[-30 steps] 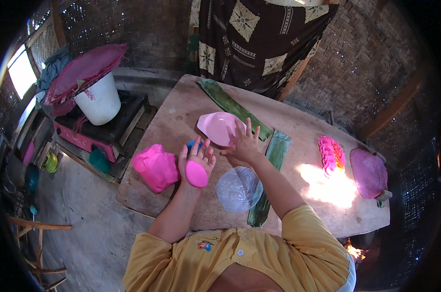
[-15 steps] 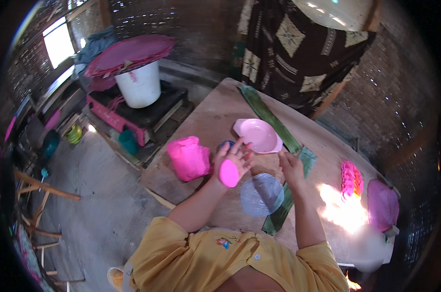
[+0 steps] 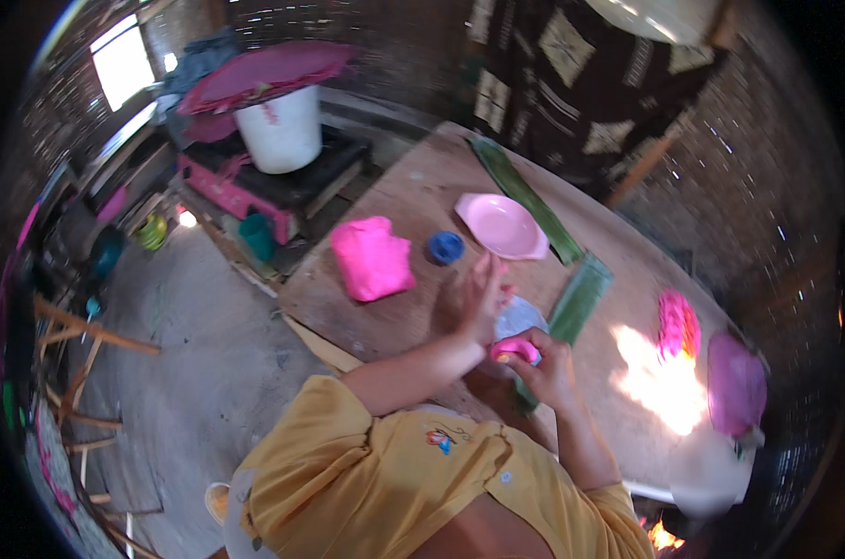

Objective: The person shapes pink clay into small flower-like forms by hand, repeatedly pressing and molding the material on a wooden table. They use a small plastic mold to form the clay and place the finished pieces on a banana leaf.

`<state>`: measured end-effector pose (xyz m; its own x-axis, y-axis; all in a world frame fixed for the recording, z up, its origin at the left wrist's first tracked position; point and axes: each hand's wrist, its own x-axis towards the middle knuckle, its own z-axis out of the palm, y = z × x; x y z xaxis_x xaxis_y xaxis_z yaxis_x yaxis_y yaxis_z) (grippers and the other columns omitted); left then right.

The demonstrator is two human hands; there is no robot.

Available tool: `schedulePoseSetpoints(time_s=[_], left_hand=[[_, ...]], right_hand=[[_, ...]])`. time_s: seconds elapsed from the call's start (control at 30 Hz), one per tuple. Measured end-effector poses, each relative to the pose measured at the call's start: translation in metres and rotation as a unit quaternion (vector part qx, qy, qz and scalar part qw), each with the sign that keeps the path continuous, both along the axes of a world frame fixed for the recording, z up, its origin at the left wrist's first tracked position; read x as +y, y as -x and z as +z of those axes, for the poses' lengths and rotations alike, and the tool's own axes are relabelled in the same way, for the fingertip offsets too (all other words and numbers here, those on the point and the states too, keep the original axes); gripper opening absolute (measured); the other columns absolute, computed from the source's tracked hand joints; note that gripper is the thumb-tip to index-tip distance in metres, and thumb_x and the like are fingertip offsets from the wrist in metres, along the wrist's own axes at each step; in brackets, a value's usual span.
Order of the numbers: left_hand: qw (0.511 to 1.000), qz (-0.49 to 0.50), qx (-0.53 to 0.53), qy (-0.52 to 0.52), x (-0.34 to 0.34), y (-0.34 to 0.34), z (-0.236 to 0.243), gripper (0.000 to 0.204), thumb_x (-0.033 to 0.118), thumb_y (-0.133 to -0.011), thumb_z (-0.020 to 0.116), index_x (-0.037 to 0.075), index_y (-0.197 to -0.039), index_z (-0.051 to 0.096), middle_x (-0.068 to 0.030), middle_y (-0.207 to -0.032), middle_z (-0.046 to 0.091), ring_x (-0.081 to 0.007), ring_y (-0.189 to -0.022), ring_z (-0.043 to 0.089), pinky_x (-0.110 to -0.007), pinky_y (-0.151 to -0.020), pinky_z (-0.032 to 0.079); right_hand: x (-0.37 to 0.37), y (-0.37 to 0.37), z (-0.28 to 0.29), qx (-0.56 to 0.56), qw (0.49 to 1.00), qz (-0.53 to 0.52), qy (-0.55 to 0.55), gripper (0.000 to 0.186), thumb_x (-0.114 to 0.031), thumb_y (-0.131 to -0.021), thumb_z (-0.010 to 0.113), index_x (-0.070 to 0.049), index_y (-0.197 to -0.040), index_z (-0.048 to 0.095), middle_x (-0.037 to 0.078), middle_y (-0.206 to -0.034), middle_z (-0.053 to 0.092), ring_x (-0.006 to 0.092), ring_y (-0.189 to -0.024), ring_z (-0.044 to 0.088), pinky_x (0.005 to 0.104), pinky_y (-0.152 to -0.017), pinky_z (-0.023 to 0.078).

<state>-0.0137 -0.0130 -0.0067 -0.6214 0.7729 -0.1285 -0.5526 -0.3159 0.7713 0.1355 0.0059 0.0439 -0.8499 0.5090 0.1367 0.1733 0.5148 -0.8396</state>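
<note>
Pink dough (image 3: 517,348) in the right hand (image 3: 550,370), just left of its palm.
Right fingers grip it above the counter (image 3: 422,177); the left hand (image 3: 483,296), just beyond it, extends loose, seemingly empty fingers. Its long axis seems sideways, though blurred.

The room is mostly dim. Daylight enters through a washed-out window (image 3: 122,63) at the far left, and pinpricks of light show through the woven wall (image 3: 721,158) on the right. A sunlit patch (image 3: 663,377) on the right of the table (image 3: 404,196) glares white, losing surface detail. Flames (image 3: 663,538) glow orange at the near right. A soft shadow (image 3: 446,307) lies on the table beside the left hand (image 3: 486,303), which looks slightly blurred. A pale, hazy smudge (image 3: 708,473) hides part of the near right corner. Straight edges bow toward the black, rounded rim of the fisheye view.
</note>
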Motion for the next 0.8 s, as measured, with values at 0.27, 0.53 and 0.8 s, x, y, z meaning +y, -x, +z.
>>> schedulePoseSetpoints(time_s=[0.27,0.53,0.8], left_hand=[[0.644,-0.056,0.709,0.281,0.001,0.019,-0.007,0.043,0.039,-0.077,0.063,0.006,-0.104,0.057,-0.0115,-0.1,0.057,-0.028,-0.092,0.055,-0.038,-0.078,0.045],[0.591,-0.144,0.743,0.279,0.014,0.019,-0.022,0.023,0.029,-0.081,0.057,0.009,-0.092,0.057,-0.013,-0.095,0.057,-0.03,-0.096,0.053,-0.04,-0.078,0.043],[0.789,-0.003,0.611,-0.062,-0.001,-0.015,0.023,0.018,0.015,-0.078,0.061,0.004,-0.081,0.047,-0.0141,-0.076,0.056,-0.0314,-0.074,0.058,-0.038,-0.063,0.045]], right_hand=[[0.025,-0.056,0.001,0.093,0.958,-0.098,0.251,0.019,-0.014,-0.079,0.065,0.0,-0.09,0.057,0.008,-0.079,0.063,0.0164,-0.072,0.061,0.0284,-0.067,0.05],[0.032,-0.085,-0.019,0.087,0.939,-0.169,0.286,0.018,-0.007,-0.076,0.062,0.0,-0.092,0.055,0.006,-0.082,0.059,0.015,-0.073,0.058,0.0283,-0.065,0.049],[0.041,-0.073,-0.037,0.1,0.947,-0.236,0.193,0.048,-0.031,-0.083,0.06,0.003,-0.112,0.044,0.012,-0.103,0.053,0.0217,-0.094,0.056,0.0341,-0.079,0.05]])
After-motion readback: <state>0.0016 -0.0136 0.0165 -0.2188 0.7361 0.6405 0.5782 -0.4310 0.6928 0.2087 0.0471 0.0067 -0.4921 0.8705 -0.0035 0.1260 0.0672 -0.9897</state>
